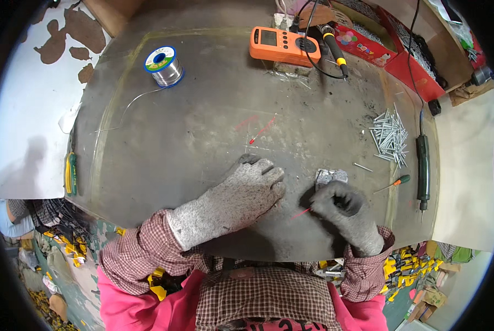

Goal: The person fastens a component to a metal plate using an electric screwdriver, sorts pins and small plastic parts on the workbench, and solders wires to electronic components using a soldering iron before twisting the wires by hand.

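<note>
Both my hands wear grey gloves and are low over the near part of the dark tabletop (164, 132). My left hand (236, 196) is closed with its back up; its fingers curl under, and anything in them is hidden. To its right, my right hand (343, 212) is curled, thumb and fingers forming a ring. A thin red wire (300, 213) sticks out leftward from its fingertips. Just beyond that hand lies a silvery, crumpled-looking piece (331, 176). Farther off, a short red wire (264, 129) with a thicker red end rests on the table.
A solder spool (170, 71) stands at the far left, its strand trailing. An orange multimeter (284, 47) and a soldering iron (333, 49) are at the back. Rightward are piled screws (389, 137), a small screwdriver (397, 182) and a dark electric screwdriver (423, 168). Pliers (71, 174) lie leftmost.
</note>
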The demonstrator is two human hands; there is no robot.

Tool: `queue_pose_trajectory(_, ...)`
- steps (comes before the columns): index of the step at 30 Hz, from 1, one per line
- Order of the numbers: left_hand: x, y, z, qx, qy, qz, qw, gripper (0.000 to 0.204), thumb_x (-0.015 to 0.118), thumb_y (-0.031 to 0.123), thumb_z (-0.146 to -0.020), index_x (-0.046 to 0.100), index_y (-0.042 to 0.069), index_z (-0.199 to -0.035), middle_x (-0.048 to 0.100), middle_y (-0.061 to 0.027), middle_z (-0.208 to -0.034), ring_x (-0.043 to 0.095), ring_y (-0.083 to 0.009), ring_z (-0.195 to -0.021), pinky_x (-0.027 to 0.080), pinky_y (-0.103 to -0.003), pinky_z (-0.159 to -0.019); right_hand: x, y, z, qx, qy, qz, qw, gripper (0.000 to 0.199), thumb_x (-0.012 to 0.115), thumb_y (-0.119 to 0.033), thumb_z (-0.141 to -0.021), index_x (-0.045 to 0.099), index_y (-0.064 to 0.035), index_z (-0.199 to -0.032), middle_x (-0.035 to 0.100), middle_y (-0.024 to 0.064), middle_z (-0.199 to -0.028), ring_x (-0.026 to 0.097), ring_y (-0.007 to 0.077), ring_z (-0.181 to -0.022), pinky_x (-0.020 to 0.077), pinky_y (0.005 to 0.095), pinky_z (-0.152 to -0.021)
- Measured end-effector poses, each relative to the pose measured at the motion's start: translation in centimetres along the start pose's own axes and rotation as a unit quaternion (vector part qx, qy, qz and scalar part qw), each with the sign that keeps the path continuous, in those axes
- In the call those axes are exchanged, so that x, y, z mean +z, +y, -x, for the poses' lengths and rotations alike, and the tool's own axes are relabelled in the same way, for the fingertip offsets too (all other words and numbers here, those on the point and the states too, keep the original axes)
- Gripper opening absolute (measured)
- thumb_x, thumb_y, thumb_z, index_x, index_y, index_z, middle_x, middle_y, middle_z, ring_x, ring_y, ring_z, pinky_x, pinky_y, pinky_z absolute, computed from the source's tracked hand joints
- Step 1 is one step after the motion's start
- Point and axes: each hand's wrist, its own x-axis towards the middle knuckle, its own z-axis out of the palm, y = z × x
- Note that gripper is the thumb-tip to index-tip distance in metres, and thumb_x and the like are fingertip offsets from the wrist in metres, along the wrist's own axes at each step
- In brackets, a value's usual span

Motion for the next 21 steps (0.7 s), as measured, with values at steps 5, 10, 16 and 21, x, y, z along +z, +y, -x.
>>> queue_pose_trajectory(5,0.7,-0.2,-0.5,-0.032,0.009,0.021,0.999,0.025,0.072,0.020,-0.073,0.064,0.012,-0.096,0.058,-0.0098,-0.106,0.055,-0.0305,-0.103,0.044,-0.042,-0.091,1.8,0.7,0.4,-0.006,0.044,0.038,0.998,0.021,0.070,-0.011,-0.090,0.067,-0.0017,-0.109,0.064,0.0006,-0.087,0.050,0.0046,-0.078,0.0430,0.0222,-0.069)
queue_pose_trajectory(10,1.3,0.1,1.3,-0.129,0.157,0.244,0.948,0.027,0.074,0.015,-0.071,0.062,0.011,-0.095,0.059,-0.0103,-0.095,0.056,-0.0333,-0.094,0.044,-0.041,-0.087,3.8,-0.3,-0.1,-0.038,0.053,0.008,0.998,0.026,0.071,-0.006,-0.088,0.066,-0.0037,-0.114,0.053,-0.0027,-0.077,0.042,0.0034,-0.069,0.0379,0.0186,-0.061)
queue_pose_trajectory(16,-1.1,1.7,1.8,-0.185,0.108,0.510,0.833,0.017,0.070,0.010,-0.085,0.061,0.004,-0.098,0.063,-0.0077,-0.095,0.061,-0.0153,-0.087,0.049,-0.034,-0.078,4.0,-0.6,-0.8,-0.153,0.048,0.134,0.978,0.019,0.067,-0.007,-0.090,0.066,-0.0023,-0.108,0.066,0.0066,-0.094,0.058,0.0096,-0.081,0.0478,0.0259,-0.071)
queue_pose_trajectory(21,-1.1,1.8,2.5,-0.217,0.115,0.529,0.812,0.023,0.070,0.010,-0.087,0.065,0.005,-0.110,0.067,-0.0108,-0.095,0.063,-0.0164,-0.079,0.050,-0.032,-0.073,5.5,0.0,-0.9,-0.110,0.079,0.009,0.991,0.014,0.066,-0.005,-0.091,0.066,-0.0005,-0.104,0.067,0.0078,-0.096,0.062,0.0127,-0.088,0.0502,0.0267,-0.077)
